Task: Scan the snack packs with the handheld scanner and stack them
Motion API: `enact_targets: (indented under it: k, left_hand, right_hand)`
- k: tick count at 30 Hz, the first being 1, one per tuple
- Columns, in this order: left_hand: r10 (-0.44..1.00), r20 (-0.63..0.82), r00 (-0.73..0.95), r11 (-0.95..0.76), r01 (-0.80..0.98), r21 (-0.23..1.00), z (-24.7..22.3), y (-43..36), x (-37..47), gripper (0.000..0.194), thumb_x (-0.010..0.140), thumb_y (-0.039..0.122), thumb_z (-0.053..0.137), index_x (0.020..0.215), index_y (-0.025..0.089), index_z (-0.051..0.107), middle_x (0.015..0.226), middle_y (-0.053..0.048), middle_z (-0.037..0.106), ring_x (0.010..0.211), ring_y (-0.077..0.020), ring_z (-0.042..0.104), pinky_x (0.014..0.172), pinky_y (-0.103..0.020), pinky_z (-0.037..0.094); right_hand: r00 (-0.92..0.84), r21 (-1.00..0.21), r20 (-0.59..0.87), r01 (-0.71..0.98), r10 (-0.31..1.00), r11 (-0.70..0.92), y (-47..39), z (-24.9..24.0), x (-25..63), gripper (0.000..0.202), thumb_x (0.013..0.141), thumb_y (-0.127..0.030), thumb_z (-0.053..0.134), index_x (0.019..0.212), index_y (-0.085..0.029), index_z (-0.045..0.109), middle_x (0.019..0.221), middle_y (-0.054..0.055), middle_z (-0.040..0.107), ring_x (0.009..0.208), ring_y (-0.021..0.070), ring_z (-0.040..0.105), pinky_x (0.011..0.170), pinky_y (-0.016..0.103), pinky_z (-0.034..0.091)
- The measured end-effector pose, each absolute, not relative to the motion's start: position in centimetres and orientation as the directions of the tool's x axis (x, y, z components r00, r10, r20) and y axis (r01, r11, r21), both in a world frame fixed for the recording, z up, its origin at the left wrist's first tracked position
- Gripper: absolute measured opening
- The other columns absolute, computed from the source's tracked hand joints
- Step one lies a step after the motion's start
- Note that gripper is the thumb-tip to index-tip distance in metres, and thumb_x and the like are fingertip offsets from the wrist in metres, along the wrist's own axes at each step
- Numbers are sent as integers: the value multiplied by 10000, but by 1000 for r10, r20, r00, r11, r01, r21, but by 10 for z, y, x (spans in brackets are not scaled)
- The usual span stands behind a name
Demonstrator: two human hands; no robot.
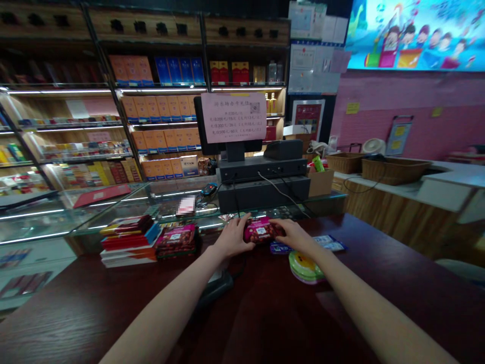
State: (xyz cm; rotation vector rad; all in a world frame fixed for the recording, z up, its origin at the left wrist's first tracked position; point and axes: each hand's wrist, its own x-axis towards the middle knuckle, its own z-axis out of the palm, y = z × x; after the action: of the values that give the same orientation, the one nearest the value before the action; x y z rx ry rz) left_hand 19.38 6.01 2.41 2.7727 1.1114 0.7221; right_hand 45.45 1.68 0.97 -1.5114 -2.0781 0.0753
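Note:
Between my two hands is a dark red and pink snack packet [261, 228] with a small white label. My left hand [234, 237] grips its left end, thumb in front and fingers behind. At the packet's right end, my right hand [291, 233] has its fingers closed on it. Blue and white packets [329, 242] lie beside my right wrist, with round green and yellow packs [303, 267] in front of them. Under my left forearm sits a dark handheld scanner [217, 288], partly hidden. Left of it are similar red packets [176, 239] in a pile.
A stack of flat boxes [131, 240] stands left on the dark wooden table [257, 318]. Behind are a glass counter [151, 199], a dark cash register [263, 189] and a screen bearing a paper sign [234, 117]. Wicker baskets [394, 171] stand at the right.

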Motion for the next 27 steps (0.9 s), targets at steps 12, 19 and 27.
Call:
enact_targets:
  k: [12,19,27]
  left_hand:
    - [652,538,534,-752,543,373,34,43,116,901,724,319,735,1511,216,309,1396,-147,493,1316,-316,473,1126,-506,381]
    - [643,593,485,-748,566,347,41,32,58,898,732,272,733,1513,220,292,1400,-134,492,1310,-300,477,1133,-494,377]
    - [667,629,398,-707,604,368,34,15,5,881,747,252,738,1503,245,287,1459,-128,449,1356,-303,444,1151,-504,358]
  right_hand:
    - [-290,-286,655,759,698,584,15,15,390,448,818,-170,659,1256,-263,661,1231,83,713,1215,280,610,1036,486,478]
    - [-223,-307,774,686,592,660,9,17,325,370,884,-192,612,1245,-260,661,1233,84,712,1261,277,593,1050,506,483]
    - [-185,-295,839,635,512,714,3,11,265,382,915,-174,578,1285,-255,626,1260,96,693,1270,274,586,1038,498,489]
